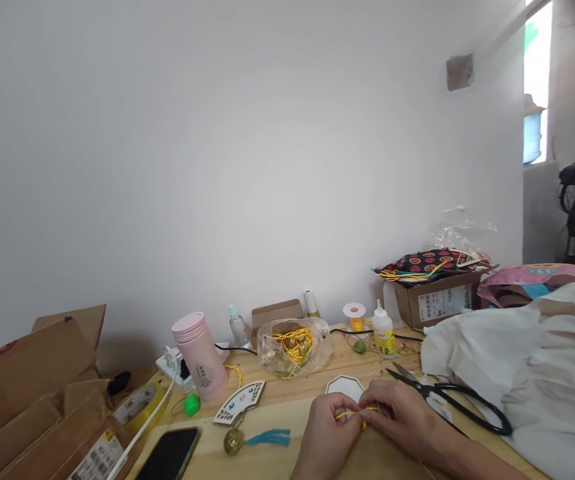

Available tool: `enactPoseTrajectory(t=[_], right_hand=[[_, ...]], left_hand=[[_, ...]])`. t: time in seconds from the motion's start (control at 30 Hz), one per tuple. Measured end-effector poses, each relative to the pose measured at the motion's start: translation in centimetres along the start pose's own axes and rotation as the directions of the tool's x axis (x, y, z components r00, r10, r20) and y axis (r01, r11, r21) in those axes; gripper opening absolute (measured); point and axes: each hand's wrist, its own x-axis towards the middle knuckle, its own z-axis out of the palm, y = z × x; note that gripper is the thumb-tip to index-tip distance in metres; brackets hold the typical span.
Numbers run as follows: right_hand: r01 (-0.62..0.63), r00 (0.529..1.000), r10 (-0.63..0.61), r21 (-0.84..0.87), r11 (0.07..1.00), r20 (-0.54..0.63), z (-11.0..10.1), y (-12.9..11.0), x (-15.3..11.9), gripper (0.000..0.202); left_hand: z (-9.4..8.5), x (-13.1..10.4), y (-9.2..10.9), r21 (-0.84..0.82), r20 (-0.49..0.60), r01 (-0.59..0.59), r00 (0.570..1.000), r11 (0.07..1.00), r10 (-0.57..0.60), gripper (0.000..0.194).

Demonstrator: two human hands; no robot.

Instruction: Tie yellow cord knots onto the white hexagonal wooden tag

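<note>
Hands meet low at the middle of the wooden table (297, 400), and between them we see a short length of yellow cord (354, 413). Our left hand (330, 427) pinches one end with fingers curled tight on it, and our right hand (400, 417) closes its fingertips on the other end, so both grips are narrow and holding the cord just above the tabletop. Right behind the hands lies a white octagonal piece (344, 385), and black scissors (447, 397) rest just to the right of them, beside a heap of white cloth (527, 360). To the left we see a fan-shaped wooden tag (240, 402), a gold bell with a teal tassel (254, 439), a dark phone (170, 455) and a pink flask (200, 357). Farther back stand a clear bag of yellow cord and bells (292, 345), a glue bottle (383, 330) and a spool of yellow thread (356, 317). Open cardboard boxes (32, 393) fill the left corner.
</note>
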Motion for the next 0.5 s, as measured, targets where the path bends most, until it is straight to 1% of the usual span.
enactPoseTrajectory(t=[0.07, 0.37, 0.5], right_hand=[[0.015, 1.0, -0.015, -0.006, 1.0, 0.008, -0.01, 0.03, -0.04, 0.018], [-0.044, 0.999, 0.044, -0.08, 0.996, 0.002, -0.17, 0.03, -0.05, 0.02], [-0.03, 0.999, 0.033, -0.077, 0.997, 0.033, -0.21, -0.13, -0.15, 0.026]], left_hand=[[-0.05, -0.01, 0.07, 0.003, -0.004, 0.002, 1.0, 1.0, -0.002, 0.02], [0.0, -0.05, -0.51, -0.003, 0.039, 0.015, 0.999, 1.0, -0.015, 0.02], [0.13, 0.04, -0.85, 0.026, 0.02, 0.034, 0.999, 0.999, -0.035, 0.021]])
